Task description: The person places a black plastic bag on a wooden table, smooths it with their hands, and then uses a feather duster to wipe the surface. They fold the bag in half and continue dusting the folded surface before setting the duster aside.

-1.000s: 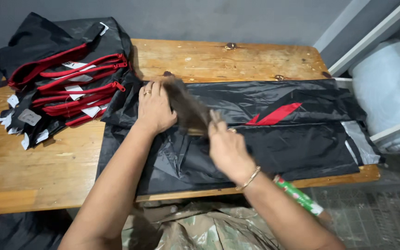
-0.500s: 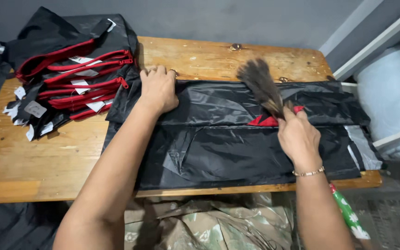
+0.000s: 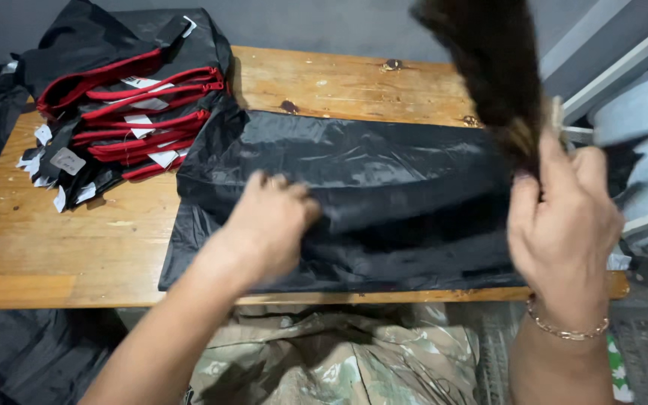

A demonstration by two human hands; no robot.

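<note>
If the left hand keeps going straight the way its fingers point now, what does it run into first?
The left hand already rests on the black garment, fingers pointing across the table toward the far edge. It would likely just slide over more of that cloth; depth is hard to judge.
</note>
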